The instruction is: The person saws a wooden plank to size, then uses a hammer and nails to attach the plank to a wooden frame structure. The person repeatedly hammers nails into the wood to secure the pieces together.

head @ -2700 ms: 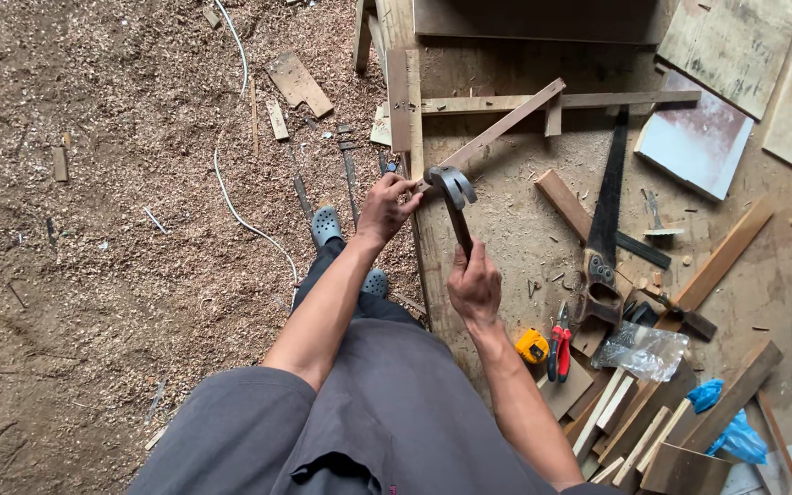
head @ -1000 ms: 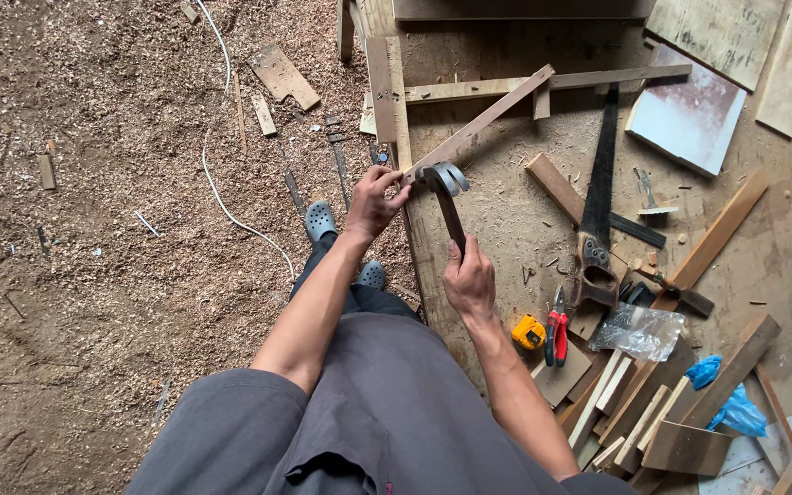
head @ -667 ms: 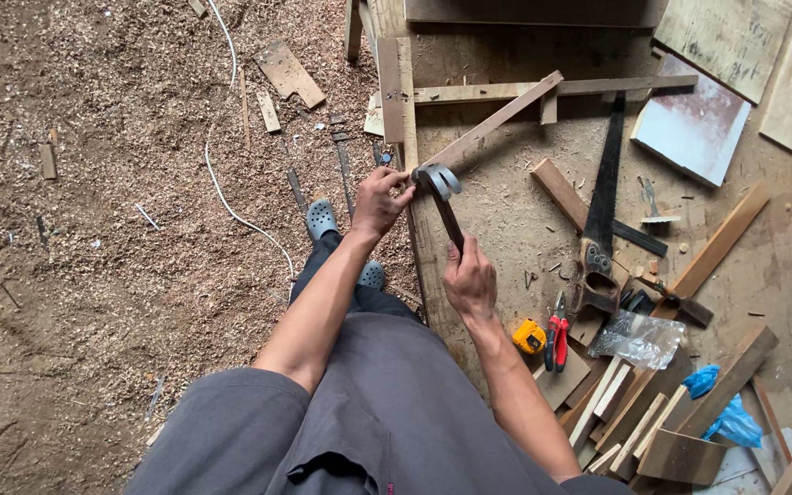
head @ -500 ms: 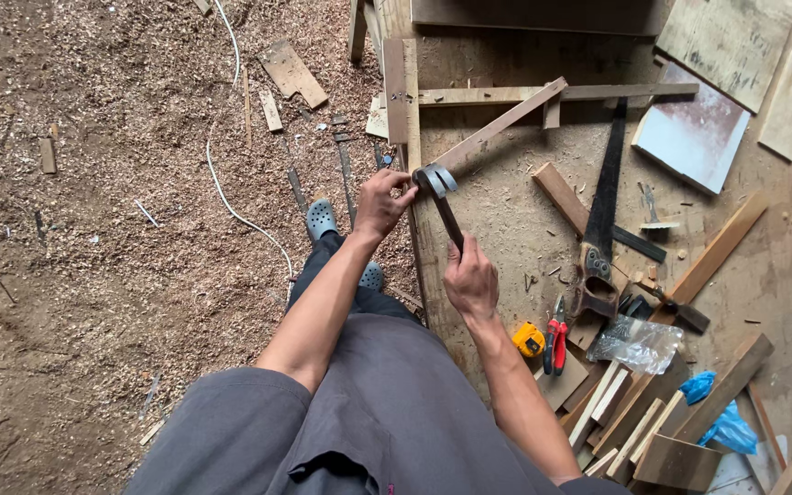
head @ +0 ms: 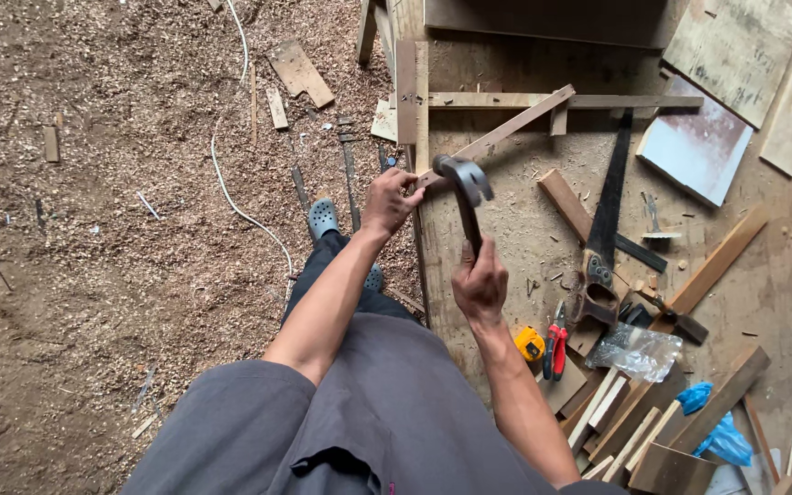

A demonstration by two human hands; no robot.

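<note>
Wooden slat [head: 506,135] pinched at its end by left hand [head: 390,200]. Right hand [head: 480,282] fists hammer [head: 463,197]; best strike squarely, fingers clear.

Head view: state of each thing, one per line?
Hammer: gripped by its handle in the right hand, head raised over the strip end.
Wooden strip: lying diagonal on the board, near end held by the left hand.
Handsaw: lying flat, untouched.
Pliers: lying flat, untouched.
Tape measure: on the board, untouched.
</note>
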